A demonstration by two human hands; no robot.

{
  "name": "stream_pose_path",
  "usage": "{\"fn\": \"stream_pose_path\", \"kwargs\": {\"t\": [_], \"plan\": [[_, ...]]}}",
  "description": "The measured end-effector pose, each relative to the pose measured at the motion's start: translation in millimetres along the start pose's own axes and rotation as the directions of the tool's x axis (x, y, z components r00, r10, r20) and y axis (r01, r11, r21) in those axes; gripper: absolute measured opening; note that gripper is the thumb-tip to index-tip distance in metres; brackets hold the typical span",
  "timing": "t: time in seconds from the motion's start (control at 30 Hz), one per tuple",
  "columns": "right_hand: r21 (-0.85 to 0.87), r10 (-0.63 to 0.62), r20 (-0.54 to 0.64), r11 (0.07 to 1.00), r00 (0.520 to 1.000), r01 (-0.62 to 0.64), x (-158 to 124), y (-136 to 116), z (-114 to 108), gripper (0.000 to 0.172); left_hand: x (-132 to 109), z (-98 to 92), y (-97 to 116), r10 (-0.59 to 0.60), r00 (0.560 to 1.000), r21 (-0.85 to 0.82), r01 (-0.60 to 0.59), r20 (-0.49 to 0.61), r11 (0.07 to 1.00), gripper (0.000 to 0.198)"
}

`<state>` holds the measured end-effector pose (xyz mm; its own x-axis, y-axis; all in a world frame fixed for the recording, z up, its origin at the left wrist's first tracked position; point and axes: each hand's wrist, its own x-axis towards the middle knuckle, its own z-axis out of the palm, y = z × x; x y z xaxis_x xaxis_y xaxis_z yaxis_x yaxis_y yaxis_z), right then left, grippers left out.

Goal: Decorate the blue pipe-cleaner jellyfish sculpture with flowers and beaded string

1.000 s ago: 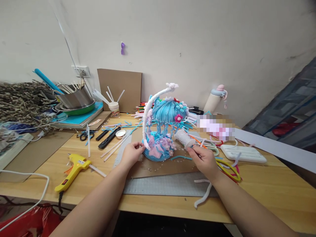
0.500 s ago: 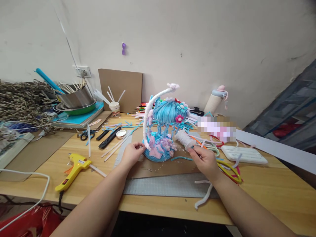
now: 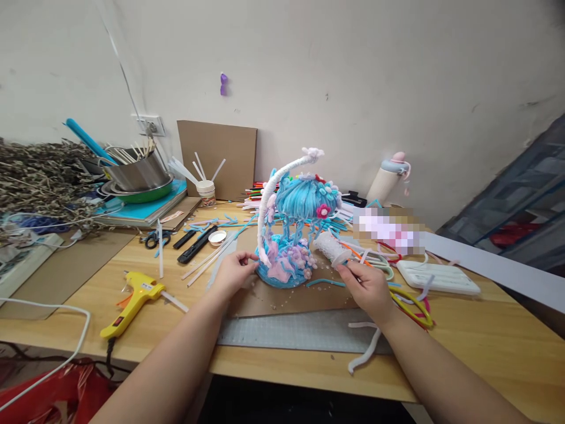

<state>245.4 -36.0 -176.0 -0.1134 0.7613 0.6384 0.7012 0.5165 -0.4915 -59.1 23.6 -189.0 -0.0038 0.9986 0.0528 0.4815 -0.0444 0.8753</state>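
Observation:
In the head view, my right hand (image 3: 368,292) grips the end of a spool (image 3: 332,249) wound with small clear beads. Loose-looking tiny beads hang or lie in a curve below, between my hands. My left hand (image 3: 236,272) is pinched closed at the left edge of a fuzzy blue-and-pink base (image 3: 282,272); what its fingertips hold is too small to make out. From this base rises a curved white wrapped stem (image 3: 266,206) with a pale flower at its tip. Beside the stem stands a blue pipe-cleaner jellyfish shape (image 3: 300,200) with flowers on top.
A yellow glue gun (image 3: 132,303) lies left, with scissors (image 3: 156,238) and a black cutter (image 3: 197,245) behind it. Pipe cleaners (image 3: 410,309) and a white flat case (image 3: 436,277) are on the right. A grey cutting mat (image 3: 300,333) lies in front, under cardboard.
The view has shifted slightly. My left hand has drawn a little left and down relative to the base; my right hand keeps its grip on the spool.

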Motion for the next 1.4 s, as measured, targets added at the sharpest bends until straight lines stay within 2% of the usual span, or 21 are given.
{"fn": "stream_pose_path", "kwargs": {"t": [0.17,0.6,0.87,1.03,1.4], "plan": [[-0.007,-0.008,-0.007,1.0,1.0,0.008,1.2,-1.3,-0.2,0.044,-1.8,3.2,4.9,0.01,1.0,0.073,-0.008,-0.023,0.997,0.021],[0.007,-0.003,0.025,1.0,1.0,0.003,-0.7,3.4,3.6,0.042,-2.6,7.9,4.6,-0.012,1.0,0.142,0.013,-0.004,0.99,0.027],[0.008,0.024,0.038,1.0,0.999,-0.024,-3.0,4.2,4.6,0.042,-6.0,-0.2,9.0,0.044,0.998,0.171,-0.037,-0.037,0.985,0.028],[0.006,0.004,0.033,1.0,0.999,-0.004,-2.7,4.0,4.4,0.042,-5.6,2.7,10.9,0.067,0.997,0.21,-0.058,-0.034,0.976,0.018],[0.025,0.029,0.038,0.999,0.999,-0.03,-1.0,3.0,5.7,0.043,-6.7,8.5,12.1,0.011,0.999,0.222,-0.002,-0.04,0.975,0.012]]}}
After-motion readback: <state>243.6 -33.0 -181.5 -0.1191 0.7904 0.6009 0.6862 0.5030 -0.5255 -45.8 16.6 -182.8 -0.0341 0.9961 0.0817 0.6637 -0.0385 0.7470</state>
